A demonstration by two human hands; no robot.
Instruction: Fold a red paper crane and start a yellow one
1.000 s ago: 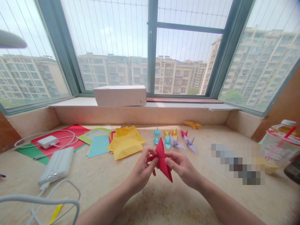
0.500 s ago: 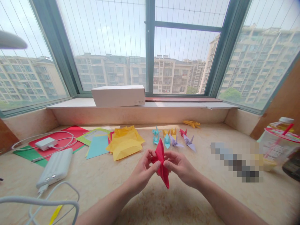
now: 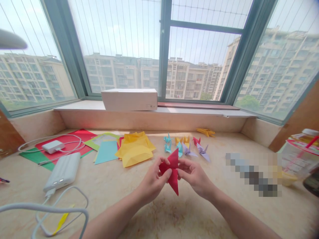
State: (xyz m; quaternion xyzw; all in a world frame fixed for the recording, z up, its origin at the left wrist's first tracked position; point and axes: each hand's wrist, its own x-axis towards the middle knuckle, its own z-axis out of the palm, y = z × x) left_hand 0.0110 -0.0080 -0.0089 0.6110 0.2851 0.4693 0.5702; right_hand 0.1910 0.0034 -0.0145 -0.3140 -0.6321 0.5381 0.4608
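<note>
Between my two hands, raised over the near part of the stone ledge, is a red folded paper [image 3: 174, 182] with one point up and one point down. My left hand [image 3: 155, 177] pinches its left side, the thumb lying across the middle. At its right edge, my right hand [image 3: 195, 175] is closed with thumb and fingertips on the paper; the fingers behind are partly hidden. Just beyond stand several small folded paper cranes, among them a blue one [image 3: 167, 147], a purple one [image 3: 203, 152] and a red one [image 3: 196, 141].
Yellow paper sheets [image 3: 137, 154] and a blue sheet [image 3: 106, 152] lie left of the cranes. A white power bank [image 3: 63, 172] and cables [image 3: 62, 209] occupy the left. Yellow folded paper [image 3: 206, 132] lies at the back; a plastic cup [image 3: 296, 162] stands right. A white box [image 3: 129, 100] rests on the sill.
The red paper has turned in my hands and shows a broader, flatter face on its left side. Both hands keep hold of it. The whole view has shifted slightly.
</note>
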